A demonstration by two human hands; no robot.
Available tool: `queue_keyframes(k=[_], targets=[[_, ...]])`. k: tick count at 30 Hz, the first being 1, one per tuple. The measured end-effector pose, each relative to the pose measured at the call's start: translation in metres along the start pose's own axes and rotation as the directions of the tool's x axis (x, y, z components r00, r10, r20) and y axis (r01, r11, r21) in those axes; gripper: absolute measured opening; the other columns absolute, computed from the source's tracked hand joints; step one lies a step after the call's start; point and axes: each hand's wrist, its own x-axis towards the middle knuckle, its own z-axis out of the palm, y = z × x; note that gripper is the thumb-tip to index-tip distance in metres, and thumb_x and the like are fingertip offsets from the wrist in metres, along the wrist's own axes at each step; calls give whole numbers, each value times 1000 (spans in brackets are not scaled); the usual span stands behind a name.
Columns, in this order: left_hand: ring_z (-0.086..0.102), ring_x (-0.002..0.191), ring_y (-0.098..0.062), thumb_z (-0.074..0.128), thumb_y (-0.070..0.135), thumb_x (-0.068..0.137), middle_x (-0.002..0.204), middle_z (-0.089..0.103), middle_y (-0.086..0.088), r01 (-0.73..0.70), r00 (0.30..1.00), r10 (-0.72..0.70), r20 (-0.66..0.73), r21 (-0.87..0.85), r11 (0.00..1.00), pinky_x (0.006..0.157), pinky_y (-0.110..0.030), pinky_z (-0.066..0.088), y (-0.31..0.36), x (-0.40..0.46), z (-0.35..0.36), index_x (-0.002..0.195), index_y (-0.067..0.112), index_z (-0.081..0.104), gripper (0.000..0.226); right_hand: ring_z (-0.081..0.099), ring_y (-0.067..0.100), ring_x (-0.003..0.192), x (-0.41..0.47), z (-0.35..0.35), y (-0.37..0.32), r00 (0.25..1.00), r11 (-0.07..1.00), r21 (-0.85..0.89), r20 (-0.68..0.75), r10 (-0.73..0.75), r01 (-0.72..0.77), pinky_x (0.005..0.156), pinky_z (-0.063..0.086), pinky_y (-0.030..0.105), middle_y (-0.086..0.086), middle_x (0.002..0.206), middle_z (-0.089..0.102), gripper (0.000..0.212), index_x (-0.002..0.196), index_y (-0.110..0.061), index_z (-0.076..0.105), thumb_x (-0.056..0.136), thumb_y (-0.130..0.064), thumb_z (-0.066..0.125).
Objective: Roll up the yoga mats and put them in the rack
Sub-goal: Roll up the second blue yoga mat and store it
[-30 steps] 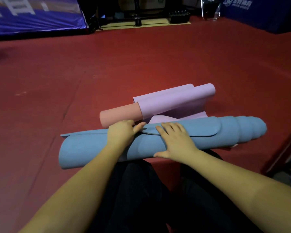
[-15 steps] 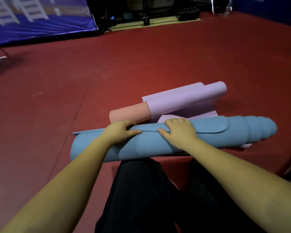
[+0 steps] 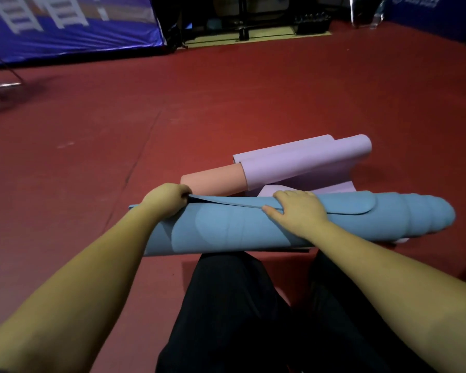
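the blue mat (image 3: 226, 232) lies rolled across the red floor (image 3: 226, 103) in front of the person's knees; the left hand (image 3: 167, 201) curls over its loose edge, pinching it; the right hand (image 3: 299, 211) grips the roll's top; a purple mat (image 3: 301, 160) lies just behind, rolled around a pink mat (image 3: 213, 180)

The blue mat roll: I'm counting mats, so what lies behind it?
Behind the blue mat roll lie a lilac mat, loosely rolled, and an orange roll poking from it. Their near undersides are hidden.
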Motion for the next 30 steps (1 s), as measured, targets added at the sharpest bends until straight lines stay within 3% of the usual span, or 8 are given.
queue_keyframes(k=[6, 10, 12, 15, 18, 23, 27, 30], targets=[[60, 102, -36, 50, 6, 85, 110, 70, -12, 264, 925, -288, -249, -128, 956, 88, -38, 44, -14, -19, 10, 107, 21, 71, 34, 61, 28, 99, 1, 1, 1, 1000, 1000, -9, 13, 13, -13, 79, 39, 37, 2, 103, 67, 52, 109, -23, 59, 93, -65, 33], [59, 89, -31, 47, 15, 79, 92, 68, -10, -8, 766, -410, -495, -645, 764, 79, -40, 45, 36, -72, 36, 93, 11, 69, 27, 62, 28, 99, 4, 1, 0, 999, 999, -34, 24, 38, -37, 76, 40, 36, 3, 104, 68, 50, 108, -24, 59, 94, -64, 32], [58, 69, -23, 52, 18, 84, 76, 65, -5, -35, 830, -480, -285, -885, 464, 64, -33, 45, 74, -101, 57, 84, 12, 64, 13, 62, 28, 100, 7, -1, 1, 998, 998, -23, 32, 52, -51, 75, 40, 36, 4, 106, 69, 48, 108, -26, 60, 95, -63, 33], [59, 56, -25, 46, 24, 93, 81, 65, -17, 332, 855, -302, 423, -892, -307, 44, -25, 44, 120, -113, 84, 99, 3, 61, 27, 60, 29, 106, 9, -6, -2, 995, 997, 29, 79, 65, -67, 80, 41, 36, 4, 115, 67, 44, 114, -30, 60, 96, -61, 34], [52, 122, -45, 23, 41, 106, 144, 46, -26, 422, 774, -30, 632, -552, -719, 94, -46, 49, 142, -107, 108, 150, 0, 31, 60, 59, 27, 112, 10, -11, -7, 986, 995, 55, 149, 73, -82, 83, 41, 36, 2, 123, 64, 45, 122, -31, 58, 98, -60, 33], [16, 151, -27, 20, 68, 98, 165, 14, -7, 230, 819, -90, 567, -467, -854, 122, -44, 11, 172, -96, 96, 159, 16, 8, 81, 58, 27, 113, 6, -19, -8, 983, 993, 60, 155, 93, -103, 85, 42, 36, 1, 124, 64, 44, 121, -34, 59, 97, -61, 33], [44, 137, -30, 16, 71, 96, 151, 44, -8, 133, 874, -160, 459, -543, -829, 115, -41, 25, 174, -79, 84, 148, 14, 38, 81, 56, 30, 119, 8, -33, 5, 968, 973, 100, 163, 190, -207, 93, 44, 40, 5, 133, 61, 57, 133, -30, 55, 97, -64, 29], [62, 94, -29, 17, 71, 97, 115, 65, -9, 59, 896, -225, 384, -603, -796, 85, -34, 46, 175, -55, 54, 127, 15, 53, 73, 53, 29, 126, 12, -61, 23, 935, 888, 302, 191, 300, -346, 100, 41, 38, 4, 140, 57, 54, 135, -29, 56, 100, -60, 28]])
